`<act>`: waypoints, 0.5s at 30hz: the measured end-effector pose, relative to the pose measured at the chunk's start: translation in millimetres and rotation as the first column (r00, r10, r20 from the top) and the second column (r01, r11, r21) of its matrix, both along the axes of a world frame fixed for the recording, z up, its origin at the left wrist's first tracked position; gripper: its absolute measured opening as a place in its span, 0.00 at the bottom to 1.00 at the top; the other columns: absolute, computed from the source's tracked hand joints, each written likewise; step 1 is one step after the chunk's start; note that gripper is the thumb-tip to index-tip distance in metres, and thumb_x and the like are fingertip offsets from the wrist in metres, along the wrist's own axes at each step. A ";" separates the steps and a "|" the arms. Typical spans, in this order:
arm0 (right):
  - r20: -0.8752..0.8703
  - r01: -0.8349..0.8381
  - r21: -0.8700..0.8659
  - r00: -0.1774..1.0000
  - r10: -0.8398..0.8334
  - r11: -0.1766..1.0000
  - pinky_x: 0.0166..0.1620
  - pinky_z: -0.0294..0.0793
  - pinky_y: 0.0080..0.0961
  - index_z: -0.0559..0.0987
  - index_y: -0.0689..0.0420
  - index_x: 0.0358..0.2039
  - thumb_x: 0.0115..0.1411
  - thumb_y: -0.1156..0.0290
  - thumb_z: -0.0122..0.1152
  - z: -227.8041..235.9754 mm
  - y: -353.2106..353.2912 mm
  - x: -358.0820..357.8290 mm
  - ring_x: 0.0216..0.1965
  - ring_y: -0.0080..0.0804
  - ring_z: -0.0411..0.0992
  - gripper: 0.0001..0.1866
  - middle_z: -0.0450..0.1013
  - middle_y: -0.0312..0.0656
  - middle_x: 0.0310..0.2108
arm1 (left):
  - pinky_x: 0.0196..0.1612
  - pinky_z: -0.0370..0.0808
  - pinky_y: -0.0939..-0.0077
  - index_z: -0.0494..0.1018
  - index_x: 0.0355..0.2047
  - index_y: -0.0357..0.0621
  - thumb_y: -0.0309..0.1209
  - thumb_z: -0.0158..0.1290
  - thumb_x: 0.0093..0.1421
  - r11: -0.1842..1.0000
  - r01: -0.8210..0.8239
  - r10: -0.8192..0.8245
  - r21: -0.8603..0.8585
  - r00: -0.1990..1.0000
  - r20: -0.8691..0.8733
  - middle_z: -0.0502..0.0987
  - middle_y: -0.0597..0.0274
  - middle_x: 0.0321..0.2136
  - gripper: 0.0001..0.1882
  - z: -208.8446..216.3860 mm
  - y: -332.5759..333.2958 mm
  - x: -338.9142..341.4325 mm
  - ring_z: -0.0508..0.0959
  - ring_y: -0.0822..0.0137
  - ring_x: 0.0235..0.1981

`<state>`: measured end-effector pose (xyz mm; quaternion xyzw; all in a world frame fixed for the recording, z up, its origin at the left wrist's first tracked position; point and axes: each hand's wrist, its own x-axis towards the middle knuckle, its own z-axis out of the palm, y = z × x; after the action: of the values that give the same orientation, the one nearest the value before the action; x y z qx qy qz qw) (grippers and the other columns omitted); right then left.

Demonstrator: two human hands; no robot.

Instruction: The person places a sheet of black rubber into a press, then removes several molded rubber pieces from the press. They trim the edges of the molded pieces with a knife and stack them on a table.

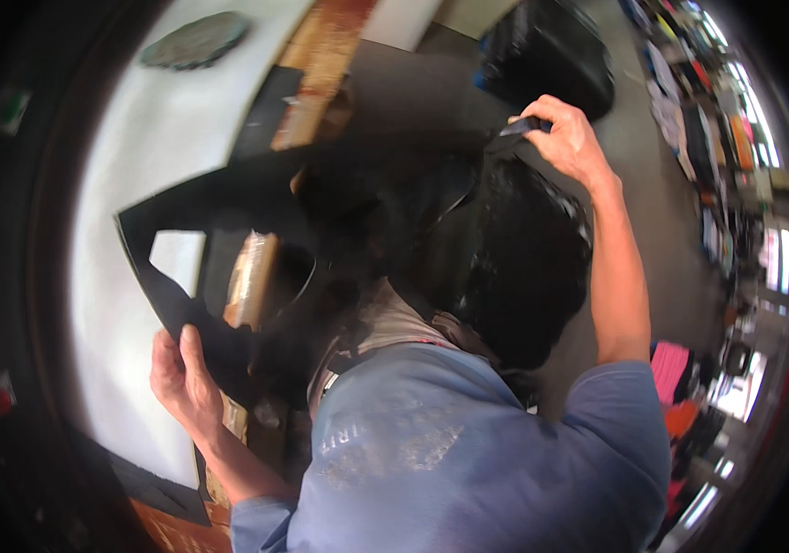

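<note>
A large, thin black sheet (pixel 228 192) with cut-out openings stretches between my two hands, its pointed corner at the far left. My left hand (pixel 190 380) pinches its lower left edge between thumb and fingers. Up at the right, my right hand (pixel 562 138) is closed around the opposite end, which bunches into a narrow strip. Through an opening on the left, part of a white tabletop and a wooden edge show. The sheet's middle is dark and blurred, so its exact outline there is hard to make out.
A white-topped table (pixel 104 304) with a wooden edge stands at the left, bearing a flat grey-green oval piece (pixel 196 41). Shiny black plastic bags (pixel 528 267) sit right of my body, with another black bundle (pixel 551 55) farther off. Coloured piles (pixel 680 369) line the right side.
</note>
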<state>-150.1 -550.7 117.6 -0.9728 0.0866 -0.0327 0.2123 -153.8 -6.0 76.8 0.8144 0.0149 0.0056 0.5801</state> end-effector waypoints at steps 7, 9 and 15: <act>0.326 0.417 0.215 0.822 -0.467 0.883 0.40 0.80 0.21 0.87 0.59 0.43 0.63 0.76 0.68 43.9 -95.4 -135.4 0.39 0.21 0.76 0.08 0.77 0.34 0.39 | 0.49 0.75 0.86 0.82 0.50 0.42 0.24 0.58 0.72 0.957 0.287 -0.279 0.028 0.895 0.349 0.84 0.69 0.42 0.09 25.5 -133.9 62.5 0.79 0.81 0.42; 0.367 0.490 0.179 0.771 -0.520 0.853 0.42 0.83 0.20 0.87 0.58 0.45 0.64 0.77 0.67 65.6 -120.0 -189.7 0.43 0.21 0.77 0.09 0.77 0.35 0.41 | 0.52 0.75 0.85 0.81 0.53 0.42 0.24 0.58 0.72 0.880 0.462 -0.410 -0.106 0.855 0.318 0.84 0.67 0.46 0.11 35.0 -176.4 56.6 0.80 0.80 0.45; 0.445 0.749 0.174 0.519 -0.729 0.639 0.47 0.84 0.21 0.85 0.59 0.50 0.68 0.78 0.63 130.7 -150.3 -372.0 0.45 0.23 0.79 0.12 0.80 0.37 0.49 | 0.35 0.66 0.85 0.74 0.34 0.42 0.21 0.56 0.71 0.561 0.822 -0.789 -0.097 0.566 0.237 0.68 0.76 0.26 0.06 63.1 -275.6 12.3 0.66 0.80 0.30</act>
<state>-522.2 -701.0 248.3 -0.8071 0.4352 -0.3595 0.1732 -141.5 -281.6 140.0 0.6652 -0.4079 -0.1942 0.5944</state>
